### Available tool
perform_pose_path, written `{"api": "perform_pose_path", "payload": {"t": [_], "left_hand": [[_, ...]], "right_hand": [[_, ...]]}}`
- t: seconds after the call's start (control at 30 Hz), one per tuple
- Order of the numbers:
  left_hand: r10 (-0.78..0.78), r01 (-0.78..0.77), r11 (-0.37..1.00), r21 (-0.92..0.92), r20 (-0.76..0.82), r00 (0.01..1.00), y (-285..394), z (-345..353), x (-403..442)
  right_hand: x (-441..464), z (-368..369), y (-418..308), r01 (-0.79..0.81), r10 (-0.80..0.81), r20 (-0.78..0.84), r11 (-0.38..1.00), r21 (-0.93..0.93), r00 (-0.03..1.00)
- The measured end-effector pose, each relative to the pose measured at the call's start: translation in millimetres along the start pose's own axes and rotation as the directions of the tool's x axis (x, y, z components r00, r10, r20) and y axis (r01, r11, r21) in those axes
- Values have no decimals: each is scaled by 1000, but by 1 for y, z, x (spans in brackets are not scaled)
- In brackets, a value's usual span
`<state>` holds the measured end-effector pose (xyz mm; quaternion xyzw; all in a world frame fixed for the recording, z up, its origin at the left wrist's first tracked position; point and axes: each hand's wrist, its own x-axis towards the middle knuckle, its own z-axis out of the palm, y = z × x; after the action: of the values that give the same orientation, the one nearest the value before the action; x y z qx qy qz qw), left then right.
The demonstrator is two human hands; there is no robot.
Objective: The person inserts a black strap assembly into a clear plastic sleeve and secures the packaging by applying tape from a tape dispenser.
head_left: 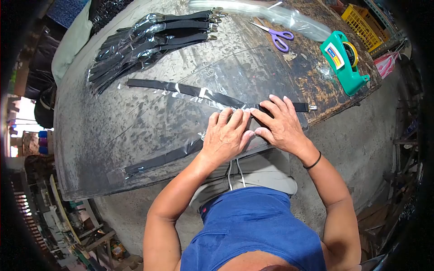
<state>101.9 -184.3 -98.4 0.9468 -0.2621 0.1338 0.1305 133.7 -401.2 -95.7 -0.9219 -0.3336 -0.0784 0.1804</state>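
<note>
A black elastic strap (162, 84) in clear plastic film lies across the table, its right end carrying a metal clip (313, 108). My left hand (224, 137) rests its bent, slightly parted fingertips on the film's lower edge. From the other side my right hand (285, 126) reaches over the strap, fingers spread, its index fingertip close to the left one. Both thumbs stay apart from the index fingers, so neither hand shows a pinch. Another wrapped black strap (165, 158) runs along the near edge, partly hidden by my left hand and forearm.
Wrapped black straps with metal clips (156, 38) are piled at the back left. Purple-handled scissors (279, 38), clear plastic film (298, 25) and a green tape dispenser (346, 67) lie at the back right. A yellow crate (361, 27) stands beyond the table.
</note>
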Motion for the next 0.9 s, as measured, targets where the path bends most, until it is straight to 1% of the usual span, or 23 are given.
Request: {"api": "perform_pose_path", "payload": {"t": [0.07,0.13,0.17,0.23,0.33,0.5,0.6,0.67,0.7,0.77,0.8,0.83,0.87,0.9], "left_hand": [[-16,16,1000,-8,31,999,1,2,-1],[1,2,996,85,-29,1000,2,3,-2],[-1,4,996,86,-31,1000,2,4,-3],[-20,20,998,51,8,1000,2,6,-3],[-28,28,1000,13,8,1000,0,9,-5],[-44,44,999,11,20,999,1,7,-5],[-41,41,999,8,26,999,1,4,-2],[-39,39,999,-4,28,999,2,3,-2],[-42,42,999,-11,31,999,2,2,-2],[-42,43,999,-27,26,999,1,2,-3],[-49,49,999,-13,31,998,1,2,-4],[-44,44,999,-5,30,999,1,3,-3],[-55,56,998,-3,61,997,2,1,-2],[-49,49,999,-16,25,998,1,5,-3]], "right_hand": [[0,0,-2,-9,9,-12,1000,11,1000],[0,1,0,-6,6,-18,1000,8,1000],[0,3,0,-4,4,-28,1000,3,1000],[0,3,-1,-6,6,-23,1000,0,1000],[-1,4,0,-4,3,-28,1000,-10,1000],[-3,2,-2,-6,5,-40,1000,-15,999],[-6,1,-2,-1,-1,-40,998,-64,999],[-12,-3,2,-49,47,-71,998,-35,996],[-15,-10,8,-55,53,-104,998,-20,993],[-25,-31,20,-43,61,-245,996,79,968],[-29,-49,22,-82,136,-314,980,181,939],[-33,-65,29,-110,192,-403,970,217,895],[-40,-85,40,-204,290,-450,952,229,845],[-49,-107,51,-302,382,-505,924,236,774]]}}
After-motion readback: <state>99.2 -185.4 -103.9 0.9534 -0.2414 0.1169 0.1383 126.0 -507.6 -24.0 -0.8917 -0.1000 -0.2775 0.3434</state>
